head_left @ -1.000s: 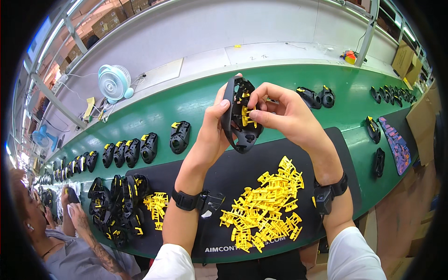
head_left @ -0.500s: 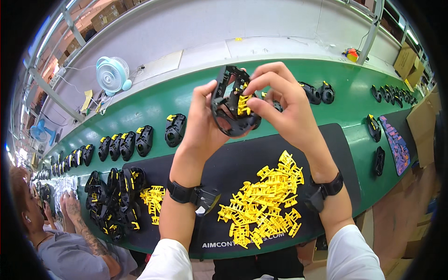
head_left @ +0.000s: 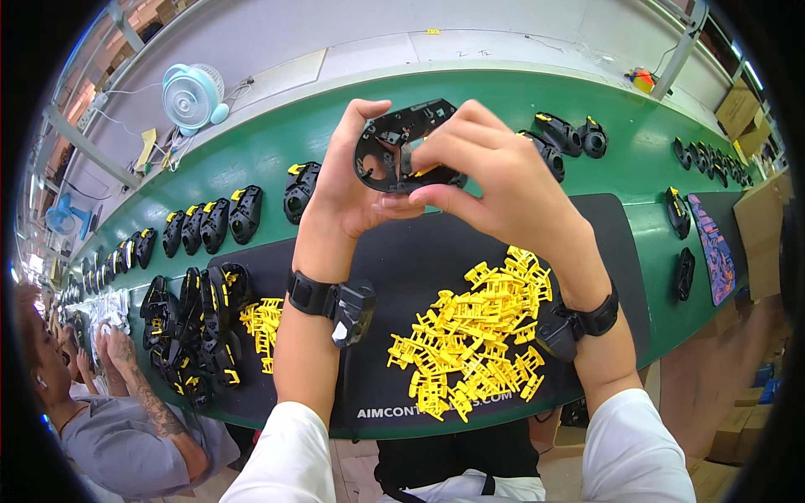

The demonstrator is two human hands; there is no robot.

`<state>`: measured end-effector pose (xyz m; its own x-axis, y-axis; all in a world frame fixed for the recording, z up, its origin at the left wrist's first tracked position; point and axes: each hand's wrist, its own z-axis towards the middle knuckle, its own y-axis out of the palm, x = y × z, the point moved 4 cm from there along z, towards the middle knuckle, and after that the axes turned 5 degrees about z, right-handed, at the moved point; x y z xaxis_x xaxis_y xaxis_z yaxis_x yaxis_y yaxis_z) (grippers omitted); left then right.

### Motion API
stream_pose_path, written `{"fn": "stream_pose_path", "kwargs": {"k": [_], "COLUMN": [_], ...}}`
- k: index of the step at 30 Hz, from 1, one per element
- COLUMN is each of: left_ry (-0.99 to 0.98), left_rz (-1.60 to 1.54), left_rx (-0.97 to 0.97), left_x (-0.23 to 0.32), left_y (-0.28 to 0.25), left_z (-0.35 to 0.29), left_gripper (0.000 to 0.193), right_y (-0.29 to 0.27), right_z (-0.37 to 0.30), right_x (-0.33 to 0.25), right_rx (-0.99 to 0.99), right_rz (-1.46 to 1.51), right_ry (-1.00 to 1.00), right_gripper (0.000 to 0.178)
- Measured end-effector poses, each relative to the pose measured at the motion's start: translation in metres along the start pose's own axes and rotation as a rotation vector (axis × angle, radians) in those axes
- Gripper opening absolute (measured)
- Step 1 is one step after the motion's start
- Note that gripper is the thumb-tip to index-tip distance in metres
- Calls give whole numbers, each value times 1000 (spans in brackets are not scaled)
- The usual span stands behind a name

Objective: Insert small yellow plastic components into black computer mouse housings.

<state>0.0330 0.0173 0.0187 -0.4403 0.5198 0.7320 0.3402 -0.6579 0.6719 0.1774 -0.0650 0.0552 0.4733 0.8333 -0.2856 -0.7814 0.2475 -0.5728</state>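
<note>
My left hand [head_left: 348, 168] grips a hollow black plastic shell [head_left: 381, 130] by its left side, holding it up over the far part of the bench with the open inside facing me. Curled fingers of my right hand [head_left: 486, 163] reach into the shell and press at a yellow plastic part [head_left: 426, 170], of which only a sliver shows. My right thumb lies along the shell's lower rim. Beneath my forearms, a heap of yellow plastic parts [head_left: 470, 327] is spread over a black mat [head_left: 402, 268].
Several black shells with yellow parts [head_left: 214, 222] line the green bench [head_left: 335, 96]; more are piled at the left [head_left: 189, 327] beside a smaller yellow heap [head_left: 264, 323]. A fan [head_left: 191, 99] stands behind. A co-worker [head_left: 126, 427] sits at the left. A patterned mat [head_left: 711, 247] lies right.
The shell has turned from upright to lying more sideways, and my right fingers have pushed deeper, covering most of the yellow part. The surroundings have shifted slightly upward in view.
</note>
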Motion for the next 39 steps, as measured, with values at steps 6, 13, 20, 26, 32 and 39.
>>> {"fn": "stream_pose_path", "kwargs": {"k": [6, 13, 20, 26, 32, 39], "left_ry": [-15, -85, 143, 233, 182, 329], "left_rz": [308, 2116, 2415, 2141, 1926, 530], "left_rx": [396, 955, 673, 342, 612, 429], "left_x": [-3, -11, -23, -61, -42, -12], "left_y": [-17, -78, -52, -50, -66, -30], "left_z": [6, 1, 11, 28, 23, 21], "left_gripper": [50, 70, 62, 45, 44, 69], "right_y": [9, 11, 42, 30, -5, -34], "right_z": [-11, -49, -56, -57, -28, -24], "right_x": [16, 16, 17, 43, 47, 61], "right_rx": [-68, -1059, -1060, -878, -364, 119], "right_rz": [29, -44, -141, -135, 160, 557], "right_ry": [110, 623, 641, 592, 458, 758], "right_gripper": [30, 49, 18, 15, 14, 16]}}
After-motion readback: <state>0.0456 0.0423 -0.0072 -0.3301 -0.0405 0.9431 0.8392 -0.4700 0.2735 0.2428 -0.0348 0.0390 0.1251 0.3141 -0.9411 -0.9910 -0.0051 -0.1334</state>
